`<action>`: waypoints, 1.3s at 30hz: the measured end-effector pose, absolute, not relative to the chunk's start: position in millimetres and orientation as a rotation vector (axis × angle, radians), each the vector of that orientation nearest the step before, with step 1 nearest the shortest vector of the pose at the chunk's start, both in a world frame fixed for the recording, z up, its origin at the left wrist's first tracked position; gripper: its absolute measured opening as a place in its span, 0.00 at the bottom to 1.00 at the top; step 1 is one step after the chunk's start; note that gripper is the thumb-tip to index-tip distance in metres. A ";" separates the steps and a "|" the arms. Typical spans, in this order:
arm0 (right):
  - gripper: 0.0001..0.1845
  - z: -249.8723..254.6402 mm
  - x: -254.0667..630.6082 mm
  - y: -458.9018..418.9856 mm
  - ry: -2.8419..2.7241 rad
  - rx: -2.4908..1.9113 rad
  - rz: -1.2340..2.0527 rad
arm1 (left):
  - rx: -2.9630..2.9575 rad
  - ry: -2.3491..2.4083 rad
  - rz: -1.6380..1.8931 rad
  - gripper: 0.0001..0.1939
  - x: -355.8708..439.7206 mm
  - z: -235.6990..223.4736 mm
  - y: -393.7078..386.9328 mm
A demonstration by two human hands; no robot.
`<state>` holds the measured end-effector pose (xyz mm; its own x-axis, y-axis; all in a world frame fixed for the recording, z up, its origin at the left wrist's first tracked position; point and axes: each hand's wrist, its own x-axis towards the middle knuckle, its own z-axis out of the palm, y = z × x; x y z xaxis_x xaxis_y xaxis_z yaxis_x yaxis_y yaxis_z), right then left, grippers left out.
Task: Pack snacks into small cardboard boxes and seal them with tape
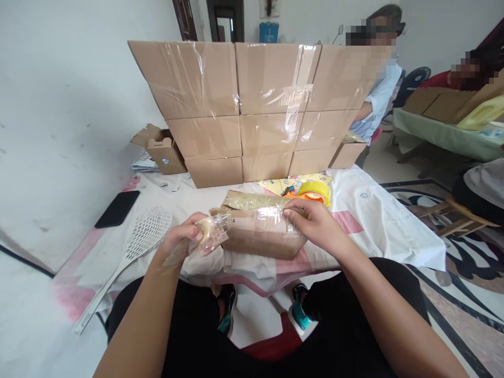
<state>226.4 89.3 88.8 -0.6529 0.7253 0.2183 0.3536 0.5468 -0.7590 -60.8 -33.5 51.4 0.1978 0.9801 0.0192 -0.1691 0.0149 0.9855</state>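
A small cardboard box (262, 239) with tape on its top lies on the cloth-covered table right in front of me. My right hand (315, 223) rests on its right top edge, fingers pressed flat on the clear tape. My left hand (185, 236) is closed on a crumpled strip of used clear tape (210, 233) at the box's left end. A roll of yellow packing tape (315, 191) sits just behind the box.
A wall of stacked taped cartons (252, 105) stands at the back of the table. A white plastic swatter (136, 247), a black phone (117, 208) and an open small box (161, 149) lie to the left. Two people sit at the right.
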 end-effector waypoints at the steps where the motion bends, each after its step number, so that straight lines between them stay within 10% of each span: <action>1: 0.11 89.2 227.1 89.7 -2.265 -0.876 0.944 | 1.178 0.906 1.161 0.16 -61.5 50.7 -32.8; 17: 0.12 85.2 225.7 92.7 -2.244 -0.883 0.943 | 1.131 0.576 1.409 0.29 -68.5 52.4 -30.5; 29: 0.13 78.5 229.5 106.4 -2.197 -0.985 0.872 | 0.824 -0.178 1.867 0.17 -117.4 43.0 -34.1; 39: 0.09 30.2 192.7 59.0 -2.176 -0.601 0.280 | 0.980 0.898 2.068 0.10 -76.1 68.6 -37.6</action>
<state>192.7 59.0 30.2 -0.5321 0.5105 0.6755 0.3226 0.8598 -0.3957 -76.1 -37.6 68.6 -0.4936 0.7895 0.3648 -0.2727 -0.5388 0.7971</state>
